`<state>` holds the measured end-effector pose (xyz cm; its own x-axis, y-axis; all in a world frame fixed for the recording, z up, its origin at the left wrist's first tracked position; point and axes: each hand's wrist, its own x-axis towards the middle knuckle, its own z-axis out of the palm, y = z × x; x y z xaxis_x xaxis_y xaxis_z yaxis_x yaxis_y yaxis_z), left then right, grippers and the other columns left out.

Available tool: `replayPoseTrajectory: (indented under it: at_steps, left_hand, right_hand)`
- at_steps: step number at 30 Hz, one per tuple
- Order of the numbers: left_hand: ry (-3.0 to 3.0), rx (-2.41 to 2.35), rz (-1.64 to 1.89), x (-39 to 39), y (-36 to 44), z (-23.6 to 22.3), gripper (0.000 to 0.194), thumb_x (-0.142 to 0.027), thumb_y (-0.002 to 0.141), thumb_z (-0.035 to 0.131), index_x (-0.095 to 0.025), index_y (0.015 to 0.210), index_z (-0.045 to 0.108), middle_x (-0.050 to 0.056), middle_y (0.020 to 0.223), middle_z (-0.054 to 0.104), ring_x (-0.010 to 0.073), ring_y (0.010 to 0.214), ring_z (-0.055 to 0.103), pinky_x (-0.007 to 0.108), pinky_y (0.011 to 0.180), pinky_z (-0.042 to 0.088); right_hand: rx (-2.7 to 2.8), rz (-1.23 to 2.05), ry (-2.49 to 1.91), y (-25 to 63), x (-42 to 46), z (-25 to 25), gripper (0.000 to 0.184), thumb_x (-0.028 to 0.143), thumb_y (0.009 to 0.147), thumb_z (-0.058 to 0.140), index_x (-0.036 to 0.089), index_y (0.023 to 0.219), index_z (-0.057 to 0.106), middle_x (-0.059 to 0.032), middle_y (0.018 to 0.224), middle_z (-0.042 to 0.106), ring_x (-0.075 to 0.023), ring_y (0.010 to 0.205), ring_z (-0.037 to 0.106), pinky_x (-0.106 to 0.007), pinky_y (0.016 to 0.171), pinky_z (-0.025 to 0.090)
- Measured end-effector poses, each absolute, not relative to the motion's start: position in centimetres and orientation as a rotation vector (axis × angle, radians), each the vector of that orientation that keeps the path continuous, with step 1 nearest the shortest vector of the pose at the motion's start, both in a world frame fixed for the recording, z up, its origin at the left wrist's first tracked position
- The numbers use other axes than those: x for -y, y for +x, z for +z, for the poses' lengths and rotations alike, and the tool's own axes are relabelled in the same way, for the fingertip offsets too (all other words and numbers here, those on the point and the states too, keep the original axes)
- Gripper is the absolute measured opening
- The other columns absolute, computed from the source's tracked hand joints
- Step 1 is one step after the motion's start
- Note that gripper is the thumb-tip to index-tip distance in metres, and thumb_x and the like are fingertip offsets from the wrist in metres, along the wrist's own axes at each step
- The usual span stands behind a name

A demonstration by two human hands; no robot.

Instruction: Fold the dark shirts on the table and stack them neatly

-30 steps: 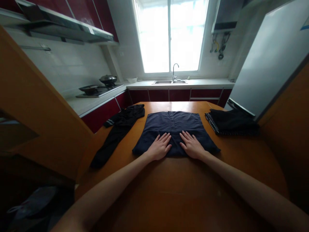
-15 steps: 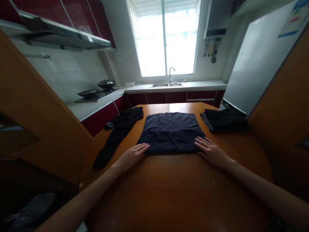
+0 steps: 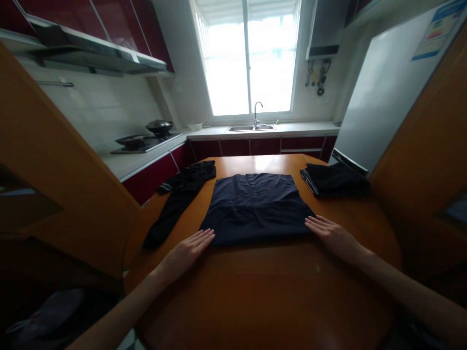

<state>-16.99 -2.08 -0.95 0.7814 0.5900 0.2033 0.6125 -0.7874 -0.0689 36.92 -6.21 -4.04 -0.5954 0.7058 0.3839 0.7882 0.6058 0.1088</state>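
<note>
A dark navy folded garment [image 3: 257, 209] lies flat on the wooden table [image 3: 251, 291] in front of me; its exact kind is hard to make out. On its near left corner rests my left hand [image 3: 193, 245], fingers stretched out and held close to each other. My right hand [image 3: 330, 233] lies flat at the near right corner, its fingertips on the cloth edge. Neither hand grasps the fabric visibly. Left of the garment is a black piece of clothing [image 3: 178, 204] with pale stripes, loosely spread. To the right sits a stack of folded black clothes [image 3: 335, 180].
Beyond the table runs a white counter [image 3: 215, 131] with a sink [image 3: 241, 129]. A stove [image 3: 146, 144] with a lidded pan [image 3: 159, 127] stands at the left. A refrigerator [image 3: 375, 97] rises at the right, and a dark bundle [image 3: 54, 311] is low at the left.
Both hands have moved apart and nearer to me. The navy garment's near edge has come closer and looks wider. The striped clothing and the black stack stay in place.
</note>
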Motion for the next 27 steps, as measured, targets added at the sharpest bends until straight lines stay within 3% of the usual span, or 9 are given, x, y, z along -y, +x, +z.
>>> replayPoseTrajectory:
  at_steps: [6,10,14,17,20,23,27]
  left_hand:
    - [-2.9,0.912,-0.305,11.0,-19.7,-0.7,0.064,-0.007,0.092,0.04,-0.03,0.152,0.042,0.004,0.148,0.053,0.0212,0.132,0.056,0.039,0.111,0.048]
    - [-2.989,0.999,-0.349,13.9,-20.5,0.2,0.058,-0.025,0.093,0.056,-0.038,0.148,0.047,0.001,0.141,0.06,0.0244,0.126,0.061,0.04,0.107,0.053]
    - [-2.912,1.359,-0.608,9.9,-18.4,1.5,0.038,-0.036,0.097,0.052,-0.033,0.133,0.065,0.003,0.133,0.067,0.0245,0.122,0.063,0.041,0.108,0.05]
    - [-2.925,1.587,-0.713,3.9,-15.8,2.4,0.042,-0.048,0.095,0.052,-0.023,0.124,0.069,0.009,0.125,0.07,0.0262,0.116,0.064,0.039,0.105,0.049]
    - [-3.063,1.799,-0.568,-1.8,-14.2,3.0,0.05,-0.059,0.086,0.058,-0.017,0.108,0.074,0.009,0.106,0.074,0.025,0.095,0.068,0.031,0.086,0.053]
    - [-3.203,1.942,-0.319,-4.6,-14.1,3.0,0.054,-0.065,0.082,0.06,-0.016,0.096,0.076,0.006,0.085,0.073,0.021,0.078,0.065,0.026,0.068,0.047]
    - [-3.323,1.916,-0.291,-4.4,-15.1,2.2,0.05,-0.063,0.084,0.06,-0.015,0.092,0.075,0.004,0.085,0.072,0.0205,0.08,0.064,0.024,0.068,0.045]
  right_hand:
    - [2.573,-0.182,-1.193,35.5,15.2,-3.3,0.062,0.002,0.087,0.043,0.022,0.145,0.053,-0.0079,0.145,0.056,-0.0231,0.135,0.053,-0.045,0.116,0.043]
    - [2.492,0.028,-1.268,34.9,17.2,-1.4,0.041,0.023,0.093,0.056,0.031,0.132,0.066,-0.0046,0.131,0.068,-0.0269,0.126,0.06,-0.05,0.115,0.043]
    - [2.198,0.17,-1.373,33.2,11.5,0.3,0.033,0.034,0.098,0.048,0.024,0.116,0.073,-0.0093,0.119,0.074,-0.027,0.111,0.068,-0.044,0.1,0.053]
    - [2.178,0.378,-1.369,31.1,4.9,1.1,0.033,0.04,0.096,0.05,0.021,0.107,0.075,-0.0099,0.108,0.076,-0.0254,0.099,0.069,-0.037,0.091,0.053]
    - [2.277,0.638,-1.381,29.2,0.1,1.4,0.036,0.045,0.091,0.054,0.016,0.095,0.075,-0.0075,0.089,0.075,-0.0215,0.08,0.066,-0.031,0.075,0.05]
    - [2.334,0.813,-1.417,28.9,-1.7,1.2,0.042,0.053,0.087,0.057,0.014,0.085,0.073,-0.0049,0.076,0.07,-0.0184,0.071,0.06,-0.028,0.064,0.044]
    - [2.318,0.937,-1.465,30.5,-1.0,0.5,0.051,0.064,0.084,0.057,0.015,0.081,0.07,-0.0034,0.072,0.067,-0.0164,0.066,0.054,-0.027,0.059,0.04]
